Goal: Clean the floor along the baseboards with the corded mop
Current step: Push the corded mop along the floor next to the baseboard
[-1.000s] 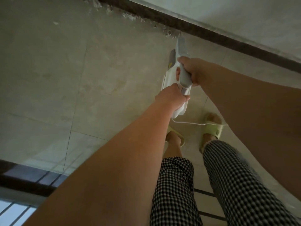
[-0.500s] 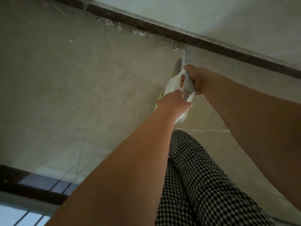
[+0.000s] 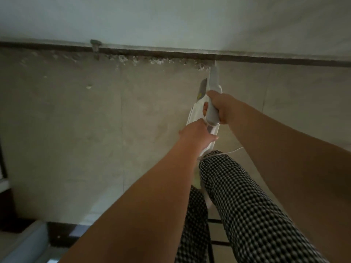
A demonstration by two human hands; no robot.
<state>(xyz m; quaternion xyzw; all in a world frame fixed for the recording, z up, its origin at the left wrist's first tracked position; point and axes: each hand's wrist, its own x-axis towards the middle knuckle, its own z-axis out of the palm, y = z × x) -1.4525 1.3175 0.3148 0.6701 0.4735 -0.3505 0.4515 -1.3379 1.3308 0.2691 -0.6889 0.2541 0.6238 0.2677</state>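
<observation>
White mop [image 3: 197, 114] angles down to the floor [image 3: 95, 130], its tip at the baseboard [image 3: 171, 54]. Right hand [image 3: 221, 107] grips the grey handle [image 3: 212, 112]; left hand [image 3: 195, 133] holds the body below. Cord [image 3: 234, 150] trails right.

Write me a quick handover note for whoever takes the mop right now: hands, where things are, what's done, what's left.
Right hand grips the grey handle of the corded mop. Left hand holds the mop's white body lower down. Its tip sits near the dark baseboard. The white cord trails right, beside the checked trouser leg.
Done: cannot tell; floor right of the tip looks free of crumbs.
Left: whitish debris lines the baseboard to the left of the tip.
</observation>
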